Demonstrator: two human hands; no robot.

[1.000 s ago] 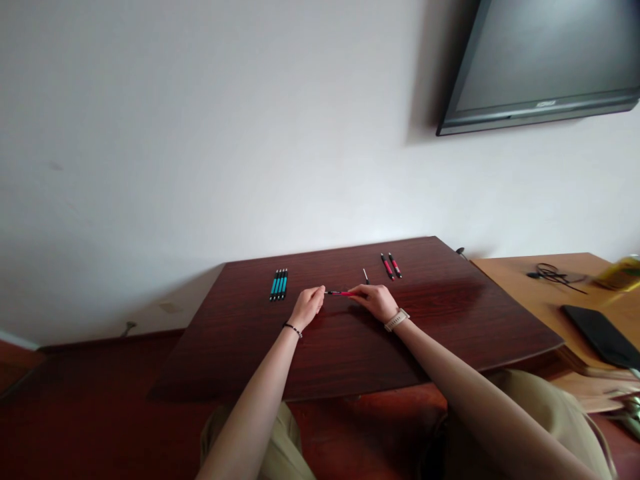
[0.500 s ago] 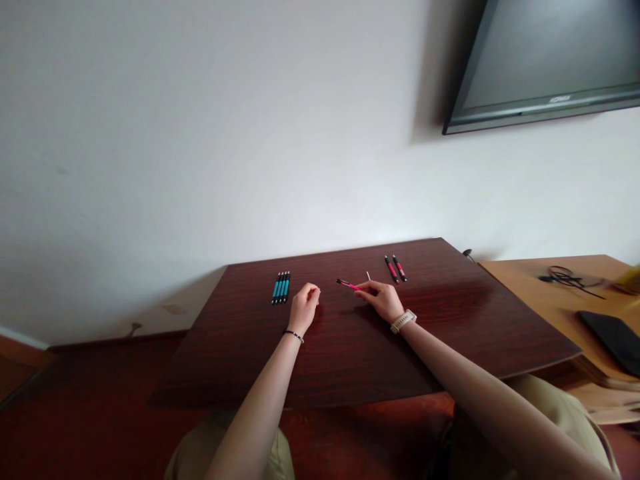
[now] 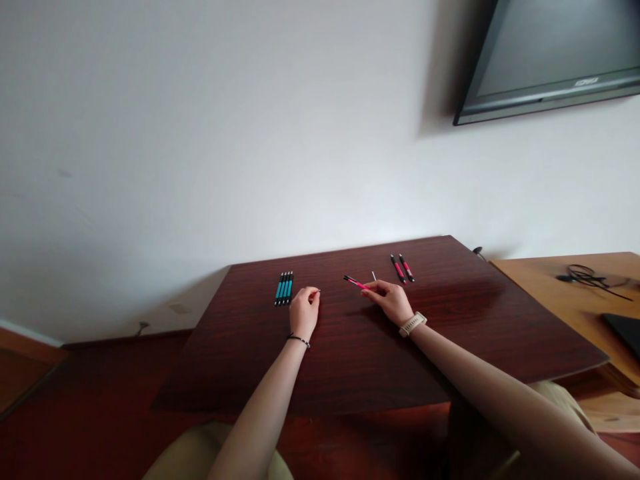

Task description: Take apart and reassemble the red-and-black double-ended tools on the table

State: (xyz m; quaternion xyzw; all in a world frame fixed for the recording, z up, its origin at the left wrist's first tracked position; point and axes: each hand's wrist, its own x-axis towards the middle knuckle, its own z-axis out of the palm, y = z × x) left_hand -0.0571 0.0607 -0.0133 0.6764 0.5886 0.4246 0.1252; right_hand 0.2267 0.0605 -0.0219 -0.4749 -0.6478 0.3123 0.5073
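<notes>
My right hand (image 3: 393, 302) pinches a pink and black pen (image 3: 356, 283), its black end pointing left above the table. Closed in a pinch, my left hand (image 3: 304, 312) is just to the right of several turquoise and black pens (image 3: 284, 289) lying side by side. A tiny bit of something shows at its fingertips, too small to name. Behind my right hand, a thin white stick (image 3: 374, 275) lies on the table, partly hidden by the fingers. Farther right are two pink and black pens (image 3: 402, 268), set next to each other.
The dark wooden table (image 3: 350, 373) stands against a white wall. To the right, a lighter wooden desk (image 3: 530, 273) carries a coiled black cable (image 3: 590, 275) and a flat black object (image 3: 625, 333). A television (image 3: 555, 60) hangs at the upper right.
The view has shifted a little, so the table and pens sit slightly differently in it. Both hands keep their pinches, the right still on the pink pen.
</notes>
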